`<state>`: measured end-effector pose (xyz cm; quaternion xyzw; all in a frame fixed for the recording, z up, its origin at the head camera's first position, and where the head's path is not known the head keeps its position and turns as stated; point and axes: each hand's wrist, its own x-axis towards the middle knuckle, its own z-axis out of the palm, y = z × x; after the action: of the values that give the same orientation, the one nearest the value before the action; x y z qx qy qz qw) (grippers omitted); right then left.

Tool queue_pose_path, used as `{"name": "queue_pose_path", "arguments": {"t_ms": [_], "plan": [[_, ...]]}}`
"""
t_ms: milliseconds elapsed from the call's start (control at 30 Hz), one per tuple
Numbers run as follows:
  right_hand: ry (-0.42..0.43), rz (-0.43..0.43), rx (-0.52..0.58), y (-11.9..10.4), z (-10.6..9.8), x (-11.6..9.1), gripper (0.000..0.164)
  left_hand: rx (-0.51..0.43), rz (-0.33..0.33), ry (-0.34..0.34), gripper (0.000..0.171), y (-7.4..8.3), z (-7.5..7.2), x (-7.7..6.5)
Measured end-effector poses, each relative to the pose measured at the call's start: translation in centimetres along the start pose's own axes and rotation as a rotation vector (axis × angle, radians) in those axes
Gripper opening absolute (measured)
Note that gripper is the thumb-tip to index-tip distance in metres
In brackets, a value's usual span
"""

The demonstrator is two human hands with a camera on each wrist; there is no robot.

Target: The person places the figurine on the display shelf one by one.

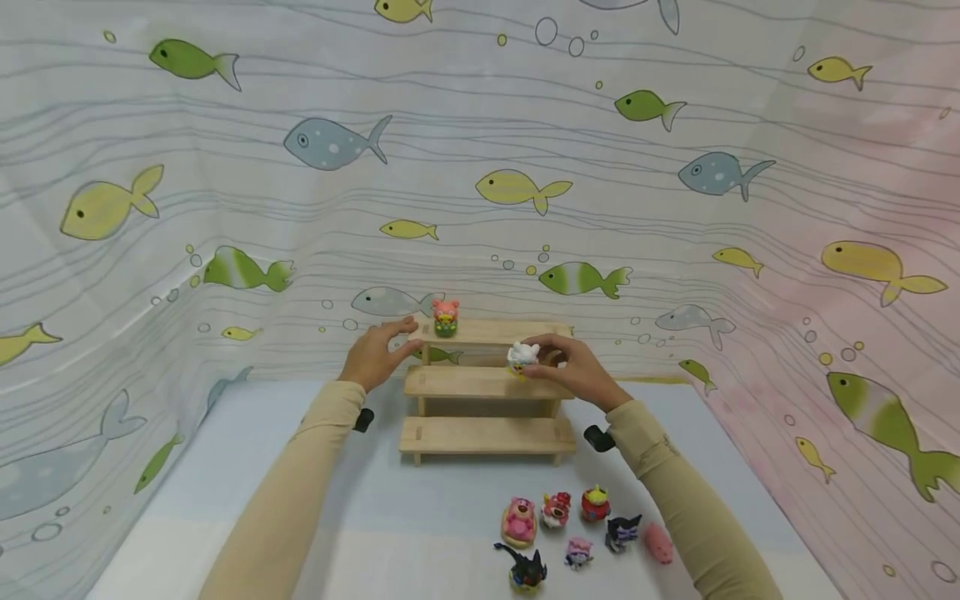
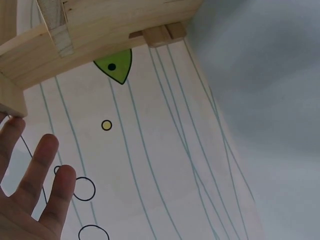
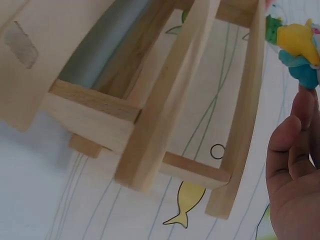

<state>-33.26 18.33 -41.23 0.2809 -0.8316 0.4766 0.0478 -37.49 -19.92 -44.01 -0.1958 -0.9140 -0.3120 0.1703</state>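
Note:
My right hand (image 1: pixel 573 367) pinches a small white-topped figurine (image 1: pixel 522 357) in front of the right part of the wooden three-step shelf (image 1: pixel 487 433). In the right wrist view the yellow and blue front of this figurine (image 3: pixel 299 42) shows above my fingertips (image 3: pixel 289 131). At the left end of the top step is my left hand (image 1: pixel 377 354), its fingers spread and holding nothing. The left wrist view shows a fingertip (image 2: pixel 17 123) right at the wood's edge. A pink and green figurine (image 1: pixel 446 319) stands on the top step, left of its middle.
On the table in front of the shelf, toward the right, lie several figurines, among them a pink bear (image 1: pixel 519 522), a black winged one (image 1: pixel 527 572), a red and yellow one (image 1: pixel 596 504) and a pink pig-like one (image 1: pixel 658 543). A fish-patterned cloth (image 1: pixel 465 275) hangs behind the shelf.

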Motion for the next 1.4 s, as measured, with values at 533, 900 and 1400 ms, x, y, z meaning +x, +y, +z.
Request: {"name": "queue_pose_path", "arguments": {"t_ms": [533, 900, 1400], "plan": [[-0.057, -0.044, -0.054, -2.7, 0.1, 5.4, 0.041, -0.018, 0.001, 0.008, 0.052, -0.2, 0.2, -0.2], [-0.079, 0.027, -0.022, -2.2, 0.5, 7.9, 0.046, -0.011, 0.013, 0.023, 0.052, -0.3, 0.5, -0.1], [-0.067, 0.068, 0.024, -1.5, 1.3, 9.0, 0.044, -0.015, 0.004, 0.028, 0.05, -0.2, 0.4, -0.1]]}}
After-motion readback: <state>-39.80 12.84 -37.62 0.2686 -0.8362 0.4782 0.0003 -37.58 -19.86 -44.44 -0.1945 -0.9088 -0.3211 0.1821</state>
